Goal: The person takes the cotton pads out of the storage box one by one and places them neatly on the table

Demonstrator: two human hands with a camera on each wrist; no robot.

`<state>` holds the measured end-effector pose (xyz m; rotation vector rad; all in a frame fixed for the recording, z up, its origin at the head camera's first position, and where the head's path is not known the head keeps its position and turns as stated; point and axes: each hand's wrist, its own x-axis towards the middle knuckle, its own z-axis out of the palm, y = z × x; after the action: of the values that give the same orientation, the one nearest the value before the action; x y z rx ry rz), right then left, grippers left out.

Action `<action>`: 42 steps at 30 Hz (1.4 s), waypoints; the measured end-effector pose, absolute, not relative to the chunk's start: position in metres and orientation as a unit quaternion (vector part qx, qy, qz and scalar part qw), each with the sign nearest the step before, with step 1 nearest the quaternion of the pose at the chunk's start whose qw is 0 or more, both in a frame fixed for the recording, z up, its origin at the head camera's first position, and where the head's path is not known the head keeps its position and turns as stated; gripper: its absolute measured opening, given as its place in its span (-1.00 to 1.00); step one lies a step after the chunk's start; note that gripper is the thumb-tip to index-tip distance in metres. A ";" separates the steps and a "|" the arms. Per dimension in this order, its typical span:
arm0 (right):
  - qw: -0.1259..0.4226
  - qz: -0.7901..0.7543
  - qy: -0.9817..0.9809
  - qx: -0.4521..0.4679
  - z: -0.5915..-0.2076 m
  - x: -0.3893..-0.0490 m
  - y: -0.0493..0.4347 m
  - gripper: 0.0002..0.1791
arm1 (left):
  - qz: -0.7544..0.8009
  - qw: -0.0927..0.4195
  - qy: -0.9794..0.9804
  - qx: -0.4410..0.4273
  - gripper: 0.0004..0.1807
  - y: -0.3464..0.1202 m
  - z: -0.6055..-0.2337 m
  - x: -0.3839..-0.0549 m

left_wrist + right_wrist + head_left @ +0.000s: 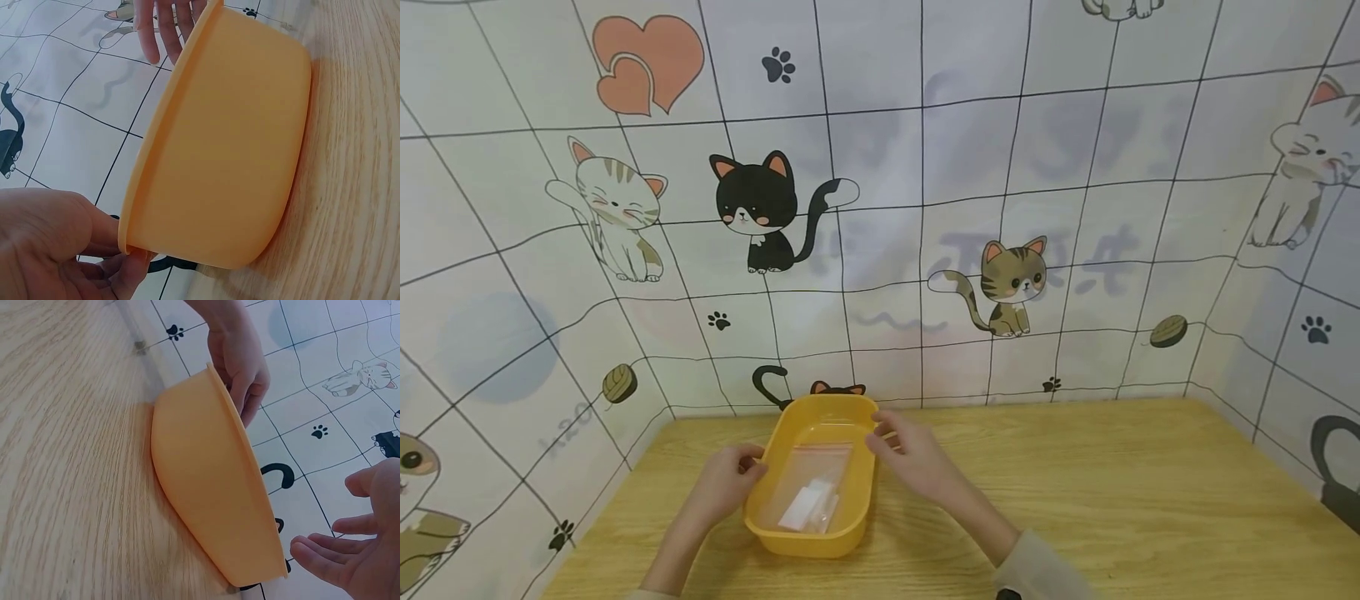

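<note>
The left hand pinches the yellow tub at left. The right hand (fingers apart) should steady its right rim gently.

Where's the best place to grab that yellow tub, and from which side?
Probably the lip along both long sides, coming from left and right with fingertips hooked underneath. The yellow tub stands upright on the table, and its lip juts out beyond the walls, giving fingers an edge; the near end of the wall looks smooth, without a handle.
</note>
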<state>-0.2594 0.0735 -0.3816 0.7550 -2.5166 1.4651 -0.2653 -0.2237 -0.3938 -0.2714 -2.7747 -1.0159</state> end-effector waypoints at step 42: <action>-0.011 0.502 -0.849 0.162 -0.371 -0.250 0.025 -0.60 | -0.338 0.108 -0.932 -0.071 -0.81 -0.220 -0.393 -0.263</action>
<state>-0.2503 0.0252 -0.3711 0.5123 -2.6882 1.5891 -0.2625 -0.2196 -0.3931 -0.2092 -2.7434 -0.9956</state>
